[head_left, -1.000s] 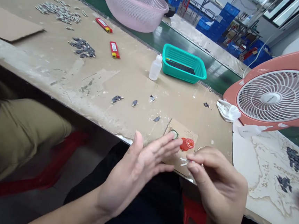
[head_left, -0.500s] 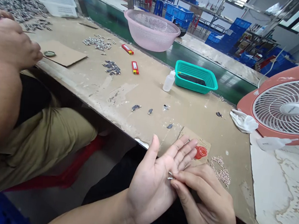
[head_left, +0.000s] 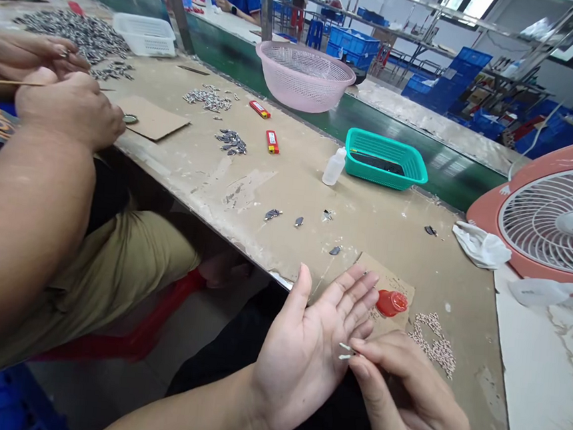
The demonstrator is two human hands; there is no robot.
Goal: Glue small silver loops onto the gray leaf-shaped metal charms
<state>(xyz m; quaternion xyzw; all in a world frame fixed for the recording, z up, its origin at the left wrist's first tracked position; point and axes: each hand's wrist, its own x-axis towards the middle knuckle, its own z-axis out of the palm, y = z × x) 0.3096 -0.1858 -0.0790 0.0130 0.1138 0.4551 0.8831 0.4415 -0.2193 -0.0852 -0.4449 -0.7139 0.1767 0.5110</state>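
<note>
See pale slivers (head_left: 344, 356) pinched in right hand (head_left: 414, 393); cannot tell if joined under fingertips (head_left: 360, 366); see left hand (head_left: 304, 357) outspread alongside.

- Left hand (head_left: 307, 357) lies unfolded, palm up.
- Right hand (head_left: 416, 397) pinches a small piece (head_left: 345, 357) with pale prongs.
- Red object (head_left: 392, 303) sits on cardboard (head_left: 375, 267) near tiny pinkish beads (head_left: 441, 354).

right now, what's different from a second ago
The left hand has turned more palm-up; the right hand has moved in close to its palm, still pinching the small white-tipped piece. The view swung left, bringing in a co-worker's hands. The upright white bottle and green basket stayed put.
</note>
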